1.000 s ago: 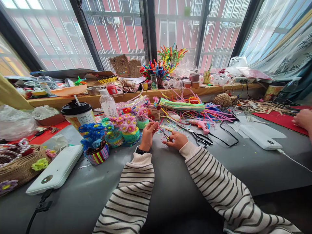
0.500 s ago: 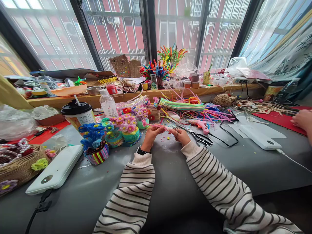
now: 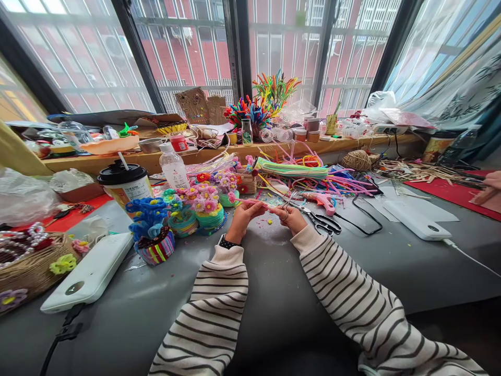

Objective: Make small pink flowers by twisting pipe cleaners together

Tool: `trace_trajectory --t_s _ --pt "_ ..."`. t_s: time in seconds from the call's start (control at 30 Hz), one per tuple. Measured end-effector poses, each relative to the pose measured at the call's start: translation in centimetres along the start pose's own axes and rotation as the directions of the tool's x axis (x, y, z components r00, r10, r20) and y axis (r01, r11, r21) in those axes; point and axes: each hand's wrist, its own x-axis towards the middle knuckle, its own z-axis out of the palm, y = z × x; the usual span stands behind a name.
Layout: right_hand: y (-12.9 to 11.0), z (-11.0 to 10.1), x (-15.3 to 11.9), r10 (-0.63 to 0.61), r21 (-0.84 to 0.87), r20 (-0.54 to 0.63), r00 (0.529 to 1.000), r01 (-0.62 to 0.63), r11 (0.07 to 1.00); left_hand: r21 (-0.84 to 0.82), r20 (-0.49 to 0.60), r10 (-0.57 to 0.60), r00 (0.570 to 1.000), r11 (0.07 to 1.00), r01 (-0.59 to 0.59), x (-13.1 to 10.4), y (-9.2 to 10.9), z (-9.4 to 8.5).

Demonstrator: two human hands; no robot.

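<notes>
Left hand [image 3: 243,218]: thumb and fingertips pinched on pink stem [image 3: 251,201]; dark band at wrist.
Right hand [image 3: 291,218]: fingers curled around small scissors [image 3: 290,198], blades pointing up and away; fingertips at right end of pink stem, just beside left hand.
Pink stem: held between both hands, above table [image 3: 274,282]; left end bunched, near flower pots [image 3: 211,215].
Below hands: coloured scraps [image 3: 270,222] on table.
Left of hands: flower pots close by; blue-flower pot [image 3: 154,235], lidded cup [image 3: 126,183] and bottle [image 3: 174,169] farther out.
Right of hands: large scissors [image 3: 315,218], just beside right hand; glue gun [image 3: 324,200] near.
Beyond: loose and bundled pipe cleaners [image 3: 293,168].
Far right: another person's hand [image 3: 492,187] over red sheet [image 3: 442,189].
</notes>
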Motion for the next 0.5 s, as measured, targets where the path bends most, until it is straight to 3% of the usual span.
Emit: trace_trajectory --t_s 0.17,0.33,0.5 --pt "0.15 -0.03 0.12 -0.051 0.083 -0.064 0.997 0.056 0.995 0.014 0.062 -0.056 0.997 0.998 0.055 -0.11 0.27 -0.17" --pt "0.53 -0.07 0.44 -0.114 0.088 -0.109 0.988 0.123 0.988 0.048 0.042 -0.086 0.995 0.995 0.084 0.08 0.13 -0.43" --pt "0.42 -0.12 0.52 -0.156 -0.019 -0.141 0.978 0.155 0.988 0.063 0.017 -0.072 0.997 0.996 0.071 0.18 -0.14 -0.4"
